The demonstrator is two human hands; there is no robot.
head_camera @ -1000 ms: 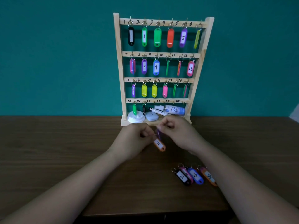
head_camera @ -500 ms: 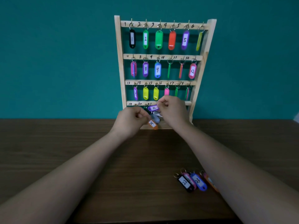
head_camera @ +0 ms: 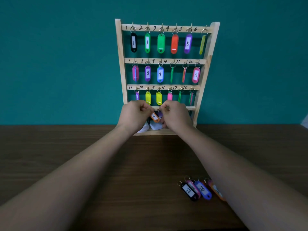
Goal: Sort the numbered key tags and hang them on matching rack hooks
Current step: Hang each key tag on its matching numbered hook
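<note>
Orange tag (head_camera: 155,117) pinched, left hand (head_camera: 135,115), under bottom rail (head_camera: 190,107).

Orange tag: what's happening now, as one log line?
left hand: pinches orange tag | right hand: pinches purple tag, mostly hidden | where: rack bottom row | table: tag 22, tag 23 loose

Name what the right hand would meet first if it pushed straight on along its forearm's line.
Probably the rack's lowest rail, just past the right hand's pinching fingers; depth is unclear.
</note>
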